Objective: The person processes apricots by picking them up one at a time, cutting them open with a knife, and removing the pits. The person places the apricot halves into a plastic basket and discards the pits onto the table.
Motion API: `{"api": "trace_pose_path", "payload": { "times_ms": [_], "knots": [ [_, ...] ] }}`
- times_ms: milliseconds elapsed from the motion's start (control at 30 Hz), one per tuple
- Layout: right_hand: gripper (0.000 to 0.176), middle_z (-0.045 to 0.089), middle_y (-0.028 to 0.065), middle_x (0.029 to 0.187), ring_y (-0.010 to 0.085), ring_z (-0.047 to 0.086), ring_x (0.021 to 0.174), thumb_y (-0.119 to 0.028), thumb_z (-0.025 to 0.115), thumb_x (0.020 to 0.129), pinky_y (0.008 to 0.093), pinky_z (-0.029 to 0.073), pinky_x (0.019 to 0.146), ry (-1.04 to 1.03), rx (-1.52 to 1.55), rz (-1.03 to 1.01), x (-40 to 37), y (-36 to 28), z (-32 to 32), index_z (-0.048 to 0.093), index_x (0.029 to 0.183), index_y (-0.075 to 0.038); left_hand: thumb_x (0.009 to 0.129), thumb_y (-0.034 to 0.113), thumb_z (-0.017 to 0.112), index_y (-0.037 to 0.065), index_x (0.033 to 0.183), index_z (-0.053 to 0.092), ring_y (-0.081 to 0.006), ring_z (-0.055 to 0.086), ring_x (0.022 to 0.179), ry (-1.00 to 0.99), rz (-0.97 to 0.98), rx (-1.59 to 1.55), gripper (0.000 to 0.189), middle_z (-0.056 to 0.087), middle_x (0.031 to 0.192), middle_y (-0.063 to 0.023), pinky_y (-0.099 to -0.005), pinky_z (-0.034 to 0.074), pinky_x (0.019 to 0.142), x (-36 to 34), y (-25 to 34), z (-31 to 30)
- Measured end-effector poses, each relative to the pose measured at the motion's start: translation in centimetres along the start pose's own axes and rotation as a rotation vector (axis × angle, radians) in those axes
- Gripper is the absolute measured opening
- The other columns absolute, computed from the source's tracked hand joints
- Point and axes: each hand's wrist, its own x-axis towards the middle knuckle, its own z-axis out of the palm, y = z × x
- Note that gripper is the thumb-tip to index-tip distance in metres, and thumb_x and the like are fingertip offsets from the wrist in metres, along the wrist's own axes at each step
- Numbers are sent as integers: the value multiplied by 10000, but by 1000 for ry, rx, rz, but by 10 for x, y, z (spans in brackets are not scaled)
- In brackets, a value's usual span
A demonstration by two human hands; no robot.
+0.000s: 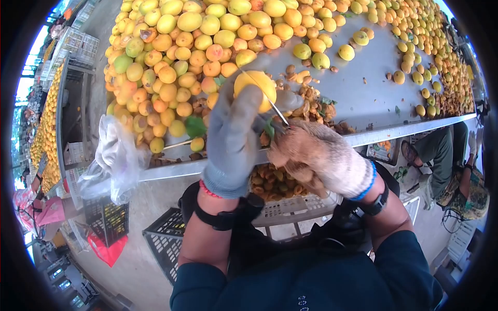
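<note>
Gloved fingers of the left hand [236, 127] curl closed around a yellow fruit [255, 89], while just below it the right hand [316, 153] is clenched on a knife [280, 113] whose blade meets the fruit, with the metal table [371, 78] and piled fruit [189, 39] beyond the fingertips.

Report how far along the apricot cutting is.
Done, it appears: cut pieces lie in the crate below the table edge. In hand: the left hand holds a yellow apricot at the blade of the knife in the right hand. Left: a large heap of apparently whole apricots on the metal table.
</note>
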Motion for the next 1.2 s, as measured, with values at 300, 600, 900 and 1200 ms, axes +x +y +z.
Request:
{"api": "trace_pose_path", "payload": {
  "times_ms": [300,600,900,1200],
  "knots": [
    [319,523,-22,737,46,434,607,-381,569,983,202,340,522,-93,114,-113,9,13,-10,627,988,-67,1037,533,376,-2,1352,508,-240,671,951,119,-126,-24,634,676,1079,-138,-382,554,857,6,-3,2],
    [344,589,-22,780,36,488,627,-420,587,972,179,376,521,39,-118,-129,22,27,-8,651,994,-83,1058,464,369,2,1285,510,-217,684,899,56,-202,-25,534,661,1082,-141,-348,574,816,2,-15,-5],
    [283,618,-3,892,59,516,701,-316,520,1030,217,423,592,102,-155,-386,43,57,-7,628,1011,-55,1035,500,387,-3,1198,546,-258,681,950,166,-300,-367,552,659,1075,-133,-401,577,834,0,-13,4],
    [355,602,-6,825,54,511,690,-388,597,982,208,419,584,-157,159,-167,24,37,-9,641,1046,-41,953,546,463,-77,1289,527,-312,679,926,96,-210,-463,711,670,1016,-158,-477,539,908,5,-18,-3]
  ]
}}
